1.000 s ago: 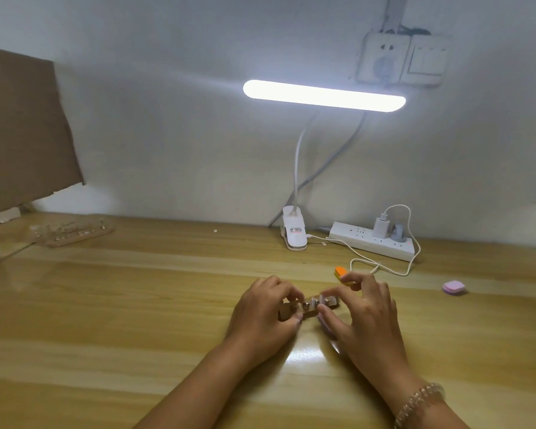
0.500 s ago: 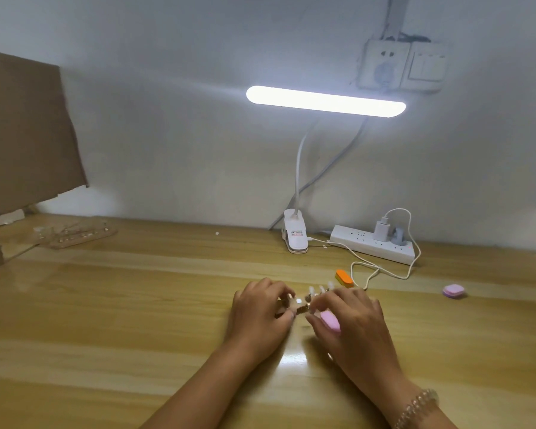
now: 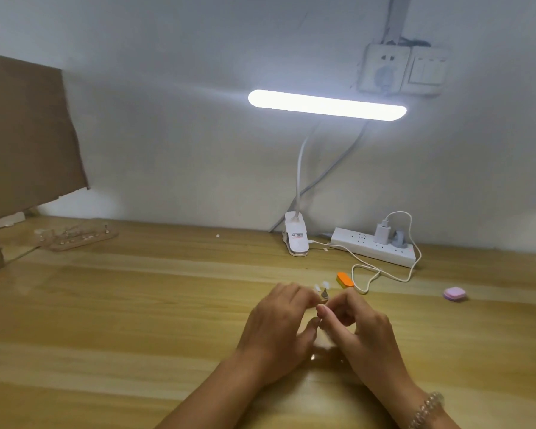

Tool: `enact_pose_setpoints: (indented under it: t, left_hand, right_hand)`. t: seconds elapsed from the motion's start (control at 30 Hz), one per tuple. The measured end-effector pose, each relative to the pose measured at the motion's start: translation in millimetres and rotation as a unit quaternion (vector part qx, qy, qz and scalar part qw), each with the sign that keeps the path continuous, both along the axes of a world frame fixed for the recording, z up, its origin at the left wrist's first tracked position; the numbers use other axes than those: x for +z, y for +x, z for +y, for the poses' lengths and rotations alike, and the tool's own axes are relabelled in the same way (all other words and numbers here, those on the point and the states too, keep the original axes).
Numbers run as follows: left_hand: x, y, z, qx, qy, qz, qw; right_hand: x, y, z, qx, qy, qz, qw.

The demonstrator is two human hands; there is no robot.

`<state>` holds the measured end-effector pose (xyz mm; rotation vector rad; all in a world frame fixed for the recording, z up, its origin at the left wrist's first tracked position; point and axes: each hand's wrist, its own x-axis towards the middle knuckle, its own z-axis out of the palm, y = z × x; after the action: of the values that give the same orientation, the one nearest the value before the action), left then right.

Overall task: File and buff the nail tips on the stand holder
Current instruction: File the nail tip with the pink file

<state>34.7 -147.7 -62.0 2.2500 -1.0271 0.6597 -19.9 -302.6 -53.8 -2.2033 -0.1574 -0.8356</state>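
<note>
Two hands meet over a wooden table. The left hand pinches the mostly hidden stand holder, white nail tips poking up. The right hand curls beside it; I cannot tell whether it holds anything. An orange block lies just beyond.

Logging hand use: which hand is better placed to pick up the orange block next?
Right. The orange block lies just beyond the right hand, while the left hand is farther off and seems to grip the stand holder.

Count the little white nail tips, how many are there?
2. One small white nail tip pokes up above the left hand; the second is just beside it. The hands may hide more.
</note>
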Motion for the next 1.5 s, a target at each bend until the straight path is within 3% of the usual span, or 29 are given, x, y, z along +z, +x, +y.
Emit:
enact_pose_setpoints:
  t: [0.3, 0.43, 0.6, 0.9, 1.23, 1.5]
  left_hand:
    - [-1.3, 6.0, 2.3, -0.066, -0.054, 0.186, 0.979]
    - [-1.1, 10.7, 3.4, -0.063, -0.085, 0.229, 0.968]
    - [1.2, 13.0, 4.2, -0.063, -0.088, 0.278, 0.955]
    - [-2.7, 17.2, 5.7, -0.042, -0.042, 0.285, 0.957]
    - [-2.9, 17.8, 6.4, -0.038, -0.045, 0.281, 0.958]
    - [-3.9, 17.6, 6.6, -0.035, -0.024, 0.270, 0.962]
  right_hand:
    - [0.7, -0.5, -1.4, 0.008, -0.015, 0.034, 0.999]
    - [0.1, -1.2, -6.5, -0.042, -0.106, 0.053, 0.992]
    - [-5.1, -5.0, -11.1, -0.088, -0.209, 0.171, 0.959]
    - [-2.1, -3.4, -13.5, -0.047, -0.073, 0.081, 0.993]
    - [-2.3, -5.3, -7.3, 0.039, -0.060, 0.062, 0.996]
    - [-7.0, -1.3, -9.1, 0.014, -0.021, 0.068, 0.997]
